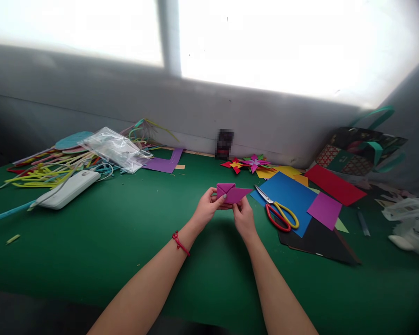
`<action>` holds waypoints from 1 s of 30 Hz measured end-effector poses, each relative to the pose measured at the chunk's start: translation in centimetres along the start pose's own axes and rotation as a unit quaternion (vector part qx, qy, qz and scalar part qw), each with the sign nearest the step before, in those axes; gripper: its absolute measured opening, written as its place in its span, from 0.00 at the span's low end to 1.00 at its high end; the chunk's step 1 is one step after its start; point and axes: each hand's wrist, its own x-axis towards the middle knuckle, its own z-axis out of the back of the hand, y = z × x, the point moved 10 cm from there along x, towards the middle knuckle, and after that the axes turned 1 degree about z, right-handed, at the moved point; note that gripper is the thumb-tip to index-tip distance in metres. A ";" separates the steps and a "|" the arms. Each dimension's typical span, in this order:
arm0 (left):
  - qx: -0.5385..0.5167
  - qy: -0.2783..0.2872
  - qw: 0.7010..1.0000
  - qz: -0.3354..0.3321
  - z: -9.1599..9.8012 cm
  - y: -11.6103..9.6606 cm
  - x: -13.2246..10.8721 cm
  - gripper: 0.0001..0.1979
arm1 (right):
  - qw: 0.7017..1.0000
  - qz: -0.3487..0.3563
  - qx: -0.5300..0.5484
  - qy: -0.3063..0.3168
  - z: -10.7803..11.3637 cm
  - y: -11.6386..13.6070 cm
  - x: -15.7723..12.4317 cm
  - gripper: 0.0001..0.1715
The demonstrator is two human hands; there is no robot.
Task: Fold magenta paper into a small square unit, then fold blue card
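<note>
My forearms reach forward from seven and five o'clock, wrists drawn inward, and both hands meet at the folded pink paper (242, 194), which I hold over the green table (153, 228) at twelve o'clock from me. My left hand (208, 204) pinches it, thumb flat on its face; my right hand (243, 215) grips its lower edge around five o'clock. The paper looks crisp, with creases meeting in a V on its left part and a sharp point aimed toward three o'clock.
</note>
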 end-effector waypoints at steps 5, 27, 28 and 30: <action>0.012 0.004 1.000 0.021 0.1 0.4 0.0 0.19 | 1.000 0.007 -0.003 0.005 -0.1 0.1 0.0 0.16; 0.168 0.183 0.969 0.012 -1.8 -1.8 -1.3 0.23 | 0.996 0.003 -0.053 0.072 0.3 2.5 -0.5 0.09; 0.156 0.191 0.969 0.015 -1.9 -2.0 -1.4 0.23 | 0.996 -0.010 -0.020 0.082 0.1 2.7 -0.6 0.09; 0.126 0.203 0.971 0.030 -2.0 -2.0 -1.6 0.23 | 0.993 -0.040 0.040 0.099 -0.3 3.1 -0.8 0.09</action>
